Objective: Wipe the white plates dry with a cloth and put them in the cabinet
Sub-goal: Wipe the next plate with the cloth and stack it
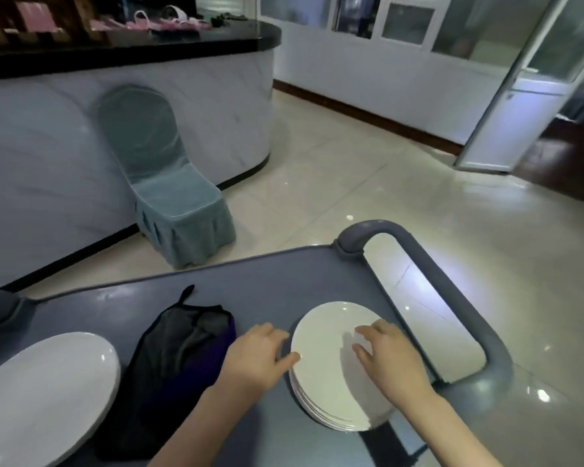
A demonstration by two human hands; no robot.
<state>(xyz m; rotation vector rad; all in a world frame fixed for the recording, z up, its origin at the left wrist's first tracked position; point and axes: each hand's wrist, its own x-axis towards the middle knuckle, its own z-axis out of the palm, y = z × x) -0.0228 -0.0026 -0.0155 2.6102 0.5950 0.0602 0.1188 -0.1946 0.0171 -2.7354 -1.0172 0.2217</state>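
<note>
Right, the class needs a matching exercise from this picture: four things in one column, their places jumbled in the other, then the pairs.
1 stack of white plates
2 dark cloth
3 covered chair
4 large white plate

A beside the counter, on the floor
B at the cart's left edge
C beside the cart's handle
D between the two lots of plates

Pairs: 1-C, 2-D, 3-A, 4-B.

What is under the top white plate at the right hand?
Under the top plate, rims of more white plates show. Their faces are covered, and the right hand hides part.
</note>
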